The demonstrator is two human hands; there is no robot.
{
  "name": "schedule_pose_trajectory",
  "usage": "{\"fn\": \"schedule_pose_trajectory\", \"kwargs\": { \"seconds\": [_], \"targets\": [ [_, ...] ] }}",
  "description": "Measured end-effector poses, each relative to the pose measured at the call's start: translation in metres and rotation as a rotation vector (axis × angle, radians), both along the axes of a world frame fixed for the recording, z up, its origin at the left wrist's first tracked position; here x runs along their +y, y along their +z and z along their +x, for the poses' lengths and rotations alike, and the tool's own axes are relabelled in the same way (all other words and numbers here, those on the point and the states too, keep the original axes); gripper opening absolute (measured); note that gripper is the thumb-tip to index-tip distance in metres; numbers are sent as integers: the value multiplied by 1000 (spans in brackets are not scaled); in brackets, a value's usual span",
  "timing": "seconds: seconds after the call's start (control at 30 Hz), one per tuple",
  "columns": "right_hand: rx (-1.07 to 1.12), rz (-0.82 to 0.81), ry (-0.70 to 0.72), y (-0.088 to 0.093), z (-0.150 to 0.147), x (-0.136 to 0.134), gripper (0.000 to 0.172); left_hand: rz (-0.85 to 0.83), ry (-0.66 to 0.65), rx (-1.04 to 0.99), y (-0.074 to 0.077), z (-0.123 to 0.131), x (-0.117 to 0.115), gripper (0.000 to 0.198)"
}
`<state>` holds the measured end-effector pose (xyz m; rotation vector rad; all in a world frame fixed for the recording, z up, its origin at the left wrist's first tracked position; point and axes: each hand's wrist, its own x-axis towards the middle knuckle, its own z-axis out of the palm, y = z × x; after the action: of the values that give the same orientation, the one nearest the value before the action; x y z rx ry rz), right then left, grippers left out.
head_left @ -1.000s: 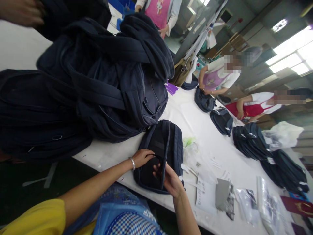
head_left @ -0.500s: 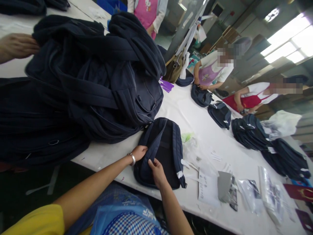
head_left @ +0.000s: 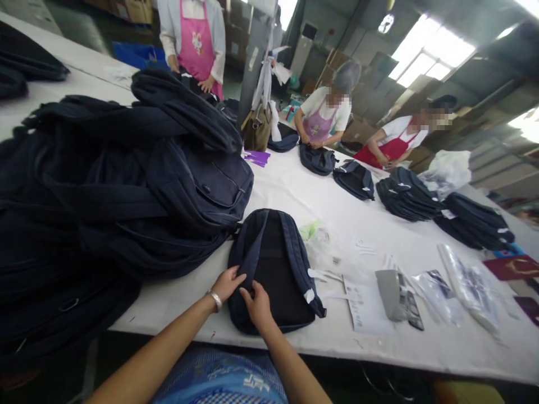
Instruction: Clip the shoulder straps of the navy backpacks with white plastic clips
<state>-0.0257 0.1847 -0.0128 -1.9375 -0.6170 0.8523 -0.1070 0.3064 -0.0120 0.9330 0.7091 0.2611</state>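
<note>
A dark navy backpack (head_left: 278,280) lies on the table before me, its black back panel and two shoulder straps facing up. My left hand (head_left: 227,284), with a silver bracelet at the wrist, grips the left shoulder strap (head_left: 251,247) at its outer edge. Close beside it, my right hand (head_left: 257,306) pinches the lower part of the same strap between thumb and fingers. A white tag (head_left: 309,296) hangs on the lower end of the other strap. The strap's lower end is partly hidden by my hands.
A large heap of navy backpacks (head_left: 126,185) rises at the left. Right of my backpack are clear plastic bags (head_left: 324,247), a printed sheet (head_left: 360,303), a grey tape dispenser (head_left: 391,294) and a plastic roll (head_left: 467,286). Several co-workers stand across the table, near stacked backpacks (head_left: 408,196).
My view has swung, so the heap sits lower and further left. The other person's hand on the heap has left the view. Both my hands stay at the left strap, slightly shifted.
</note>
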Motion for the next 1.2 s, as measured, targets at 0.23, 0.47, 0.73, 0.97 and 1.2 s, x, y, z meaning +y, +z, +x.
{"fn": "schedule_pose_trajectory", "kwargs": {
  "seconds": [0.23,0.47,0.73,0.97,1.2],
  "targets": [
    [603,154,98,-2,6,-1,47,-38,-23,-1,-2,3,1,49],
    [376,-38,-112,-26,0,8,50,228,87,275,-8,-2,4,45],
    [154,46,-26,-29,-9,0,28,277,-2,242,-5,10,19,40],
    [-281,74,-103,7,-18,-20,61,299,81,268,0,17,7,45],
    [-331,-35,30,24,-24,-21,84,-52,-18,193,13,11,-8,58]
  ]
}}
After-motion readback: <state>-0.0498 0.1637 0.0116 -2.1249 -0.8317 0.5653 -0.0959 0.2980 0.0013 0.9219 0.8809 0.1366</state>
